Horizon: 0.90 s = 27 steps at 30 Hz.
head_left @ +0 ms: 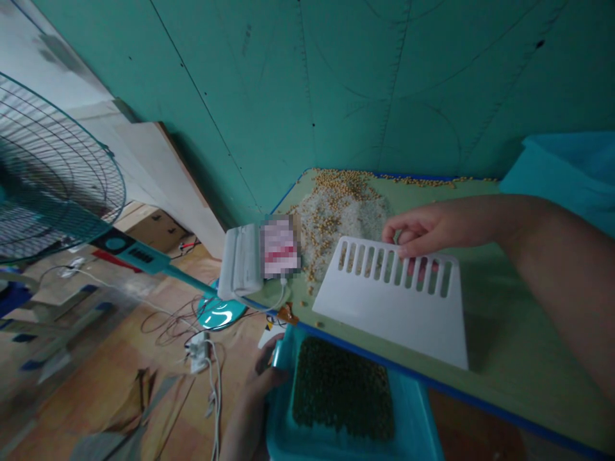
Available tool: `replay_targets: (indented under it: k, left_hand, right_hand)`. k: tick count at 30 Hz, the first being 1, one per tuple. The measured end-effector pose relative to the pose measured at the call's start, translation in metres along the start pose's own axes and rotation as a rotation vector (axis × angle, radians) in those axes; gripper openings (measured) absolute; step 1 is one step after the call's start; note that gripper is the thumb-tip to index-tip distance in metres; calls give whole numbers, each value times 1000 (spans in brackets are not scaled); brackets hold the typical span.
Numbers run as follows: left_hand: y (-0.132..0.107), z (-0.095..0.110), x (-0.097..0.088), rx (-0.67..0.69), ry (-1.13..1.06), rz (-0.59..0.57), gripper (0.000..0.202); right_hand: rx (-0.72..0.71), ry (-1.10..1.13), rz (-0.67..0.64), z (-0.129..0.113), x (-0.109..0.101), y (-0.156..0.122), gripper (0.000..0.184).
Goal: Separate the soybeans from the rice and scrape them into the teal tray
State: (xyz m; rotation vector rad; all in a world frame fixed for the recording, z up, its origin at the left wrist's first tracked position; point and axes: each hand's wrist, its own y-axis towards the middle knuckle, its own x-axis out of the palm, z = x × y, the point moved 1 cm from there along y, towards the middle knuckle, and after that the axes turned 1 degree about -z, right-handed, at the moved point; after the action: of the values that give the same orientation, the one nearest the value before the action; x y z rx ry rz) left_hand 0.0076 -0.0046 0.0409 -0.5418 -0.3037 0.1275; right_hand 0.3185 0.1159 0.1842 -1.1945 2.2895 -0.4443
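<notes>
My right hand (420, 229) pinches the top edge of a white slotted scraper (391, 310), fingers closed round the bar above its slots. The scraper stands tilted on the pale green tabletop (509, 333). Just beyond it lies a heap of white rice-like grains (358, 214), mixed with yellow soybeans (343, 182). Below the table's front edge, my left hand (269, 378) grips the left rim of a teal plastic tray (413, 416). Small dark green grains (341, 387), perhaps mung beans, cover much of the tray's bottom.
A phone with a blurred screen (279, 246) and a white power bank (240, 259) sit at the table's left end, with a cable. A teal fan (57, 173) stands at left. Wires and a power strip (198, 352) lie on the floor. A blue bin (567, 173) is at right.
</notes>
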Motion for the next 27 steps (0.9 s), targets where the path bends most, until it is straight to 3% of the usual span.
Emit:
replay_targets:
  k: [5,11,22,27]
  left_hand:
    - [-7,6,13,-23,-106,51,39]
    - [-1,8,10,3,-95,34,39]
    - [1,5,8,12,-107,52,38]
    - [4,1,4,-1,-135,42,35]
  right_hand:
    - [3,-24,-75,-5,7,4,18]
    - [38,-75,-59,-12,10,-4,18]
    - [160,-425,197,-11,3,-14,8]
    - [183,-272,246,2,-7,-20,10]
